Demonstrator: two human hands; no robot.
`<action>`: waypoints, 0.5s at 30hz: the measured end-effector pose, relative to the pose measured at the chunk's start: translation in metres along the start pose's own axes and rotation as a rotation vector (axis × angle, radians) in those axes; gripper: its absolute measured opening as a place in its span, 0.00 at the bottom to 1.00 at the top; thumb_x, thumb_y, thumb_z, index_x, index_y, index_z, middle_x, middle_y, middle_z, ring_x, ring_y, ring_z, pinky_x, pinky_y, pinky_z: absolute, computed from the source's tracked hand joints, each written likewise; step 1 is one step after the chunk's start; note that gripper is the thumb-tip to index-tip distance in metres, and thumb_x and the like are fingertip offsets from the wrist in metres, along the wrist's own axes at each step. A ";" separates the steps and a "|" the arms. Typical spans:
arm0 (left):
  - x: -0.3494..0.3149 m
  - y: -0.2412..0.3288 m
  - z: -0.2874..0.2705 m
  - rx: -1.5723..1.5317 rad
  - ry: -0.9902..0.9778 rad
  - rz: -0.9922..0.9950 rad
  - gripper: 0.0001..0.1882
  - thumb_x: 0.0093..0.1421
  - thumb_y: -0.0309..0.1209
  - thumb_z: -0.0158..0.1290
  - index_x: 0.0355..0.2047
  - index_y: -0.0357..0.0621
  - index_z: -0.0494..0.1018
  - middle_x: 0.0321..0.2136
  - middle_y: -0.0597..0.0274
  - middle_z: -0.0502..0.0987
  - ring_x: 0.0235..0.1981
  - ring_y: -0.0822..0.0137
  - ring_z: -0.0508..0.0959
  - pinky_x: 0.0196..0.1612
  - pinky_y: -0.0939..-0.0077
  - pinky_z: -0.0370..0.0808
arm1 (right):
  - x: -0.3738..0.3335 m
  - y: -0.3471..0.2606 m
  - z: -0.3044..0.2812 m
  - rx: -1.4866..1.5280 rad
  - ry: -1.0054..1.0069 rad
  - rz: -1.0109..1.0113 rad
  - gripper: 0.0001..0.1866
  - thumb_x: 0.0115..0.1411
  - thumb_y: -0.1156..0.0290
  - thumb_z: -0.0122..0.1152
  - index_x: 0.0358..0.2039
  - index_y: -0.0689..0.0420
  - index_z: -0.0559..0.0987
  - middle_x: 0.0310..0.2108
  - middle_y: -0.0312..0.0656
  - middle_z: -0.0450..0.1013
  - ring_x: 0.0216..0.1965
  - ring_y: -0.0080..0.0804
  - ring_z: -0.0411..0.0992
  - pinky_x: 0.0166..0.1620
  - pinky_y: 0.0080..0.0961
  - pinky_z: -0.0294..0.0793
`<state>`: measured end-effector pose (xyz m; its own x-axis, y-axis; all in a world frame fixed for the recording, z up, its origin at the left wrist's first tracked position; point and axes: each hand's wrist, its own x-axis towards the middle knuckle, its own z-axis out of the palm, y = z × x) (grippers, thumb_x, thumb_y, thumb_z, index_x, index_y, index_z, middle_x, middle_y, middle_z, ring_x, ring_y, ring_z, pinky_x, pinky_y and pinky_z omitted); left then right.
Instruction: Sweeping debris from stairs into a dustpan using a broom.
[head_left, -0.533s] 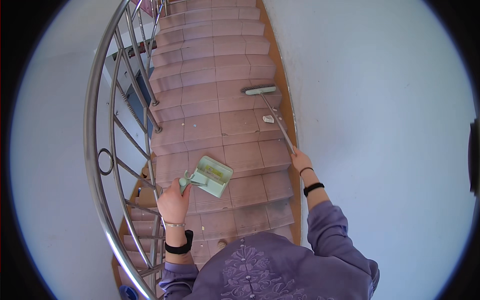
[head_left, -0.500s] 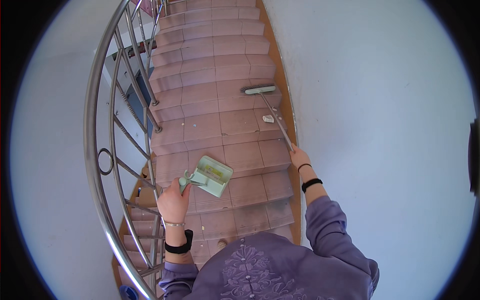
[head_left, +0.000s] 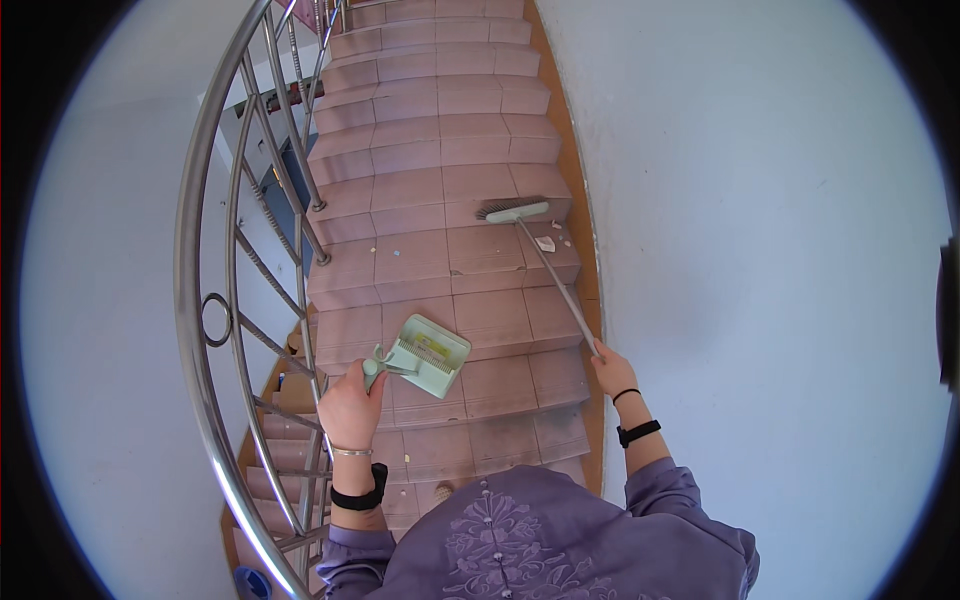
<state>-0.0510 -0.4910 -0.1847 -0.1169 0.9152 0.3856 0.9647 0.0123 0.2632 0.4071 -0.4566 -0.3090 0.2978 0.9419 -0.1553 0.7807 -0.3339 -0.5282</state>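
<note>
Pink tiled stairs (head_left: 410, 262), yellow label (head_left: 432, 347) inside green dustpan (head_left: 437, 383) in left hand (head_left: 348, 408).

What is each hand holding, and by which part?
The left hand holds the pale green dustpan by its handle; the right hand grips the broom by its pole, away from the brush head.

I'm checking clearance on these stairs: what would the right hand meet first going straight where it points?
Following the broom handle it grips, the right hand would probably meet the pale green broom head first; a step might come sooner, since depth is unclear.
</note>
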 end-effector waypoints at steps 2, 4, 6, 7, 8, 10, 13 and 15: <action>0.005 0.002 0.000 -0.001 -0.005 0.008 0.16 0.55 0.44 0.60 0.36 0.47 0.75 0.19 0.53 0.77 0.22 0.48 0.78 0.22 0.59 0.73 | 0.004 -0.005 0.006 -0.053 0.051 -0.067 0.24 0.63 0.61 0.53 0.60 0.43 0.70 0.43 0.55 0.76 0.45 0.56 0.74 0.47 0.48 0.73; 0.010 0.007 0.002 -0.005 -0.008 0.020 0.16 0.55 0.44 0.60 0.35 0.47 0.75 0.19 0.53 0.77 0.22 0.48 0.78 0.23 0.59 0.73 | 0.026 -0.015 0.012 -0.075 0.076 -0.109 0.23 0.63 0.61 0.51 0.60 0.42 0.70 0.41 0.54 0.76 0.44 0.56 0.74 0.46 0.49 0.74; 0.012 0.008 0.002 0.002 0.012 0.021 0.15 0.55 0.43 0.61 0.35 0.47 0.75 0.19 0.53 0.77 0.22 0.49 0.78 0.22 0.59 0.73 | 0.044 -0.037 0.021 -0.080 0.059 -0.133 0.23 0.63 0.61 0.50 0.60 0.41 0.70 0.41 0.54 0.77 0.43 0.57 0.74 0.46 0.49 0.73; 0.013 0.007 0.002 0.007 0.016 0.019 0.15 0.55 0.43 0.61 0.35 0.47 0.75 0.19 0.53 0.77 0.22 0.49 0.78 0.22 0.59 0.73 | 0.057 -0.048 0.024 -0.090 0.047 -0.155 0.23 0.64 0.61 0.50 0.60 0.41 0.70 0.40 0.54 0.77 0.43 0.57 0.74 0.46 0.50 0.73; 0.013 0.005 0.003 0.009 0.023 0.015 0.15 0.55 0.43 0.61 0.34 0.47 0.75 0.19 0.53 0.77 0.21 0.49 0.78 0.22 0.60 0.73 | 0.070 -0.060 0.026 -0.086 0.045 -0.162 0.23 0.64 0.61 0.50 0.60 0.41 0.70 0.40 0.54 0.77 0.43 0.57 0.74 0.46 0.50 0.73; 0.015 0.006 0.004 0.011 0.027 0.011 0.15 0.54 0.43 0.61 0.34 0.47 0.75 0.18 0.54 0.76 0.21 0.49 0.78 0.22 0.60 0.73 | 0.101 -0.069 0.033 -0.105 -0.008 -0.187 0.22 0.64 0.62 0.51 0.59 0.43 0.70 0.46 0.52 0.75 0.47 0.55 0.72 0.49 0.45 0.72; 0.021 0.009 0.005 0.021 0.018 0.004 0.15 0.54 0.43 0.62 0.33 0.47 0.75 0.19 0.54 0.76 0.21 0.50 0.78 0.22 0.61 0.73 | 0.153 -0.068 0.049 -0.119 0.099 -0.344 0.22 0.64 0.62 0.50 0.59 0.43 0.71 0.40 0.51 0.77 0.38 0.52 0.77 0.41 0.44 0.76; 0.020 0.002 0.004 0.066 0.009 0.026 0.16 0.55 0.46 0.60 0.36 0.49 0.75 0.19 0.57 0.77 0.20 0.54 0.79 0.21 0.63 0.73 | 0.179 -0.083 0.053 -0.074 0.031 -0.297 0.22 0.64 0.62 0.50 0.59 0.43 0.71 0.36 0.50 0.77 0.31 0.48 0.77 0.35 0.42 0.76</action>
<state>-0.0507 -0.4708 -0.1798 -0.0935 0.9118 0.3999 0.9808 0.0154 0.1942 0.3667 -0.2585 -0.3374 0.0659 0.9976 0.0230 0.8737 -0.0465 -0.4842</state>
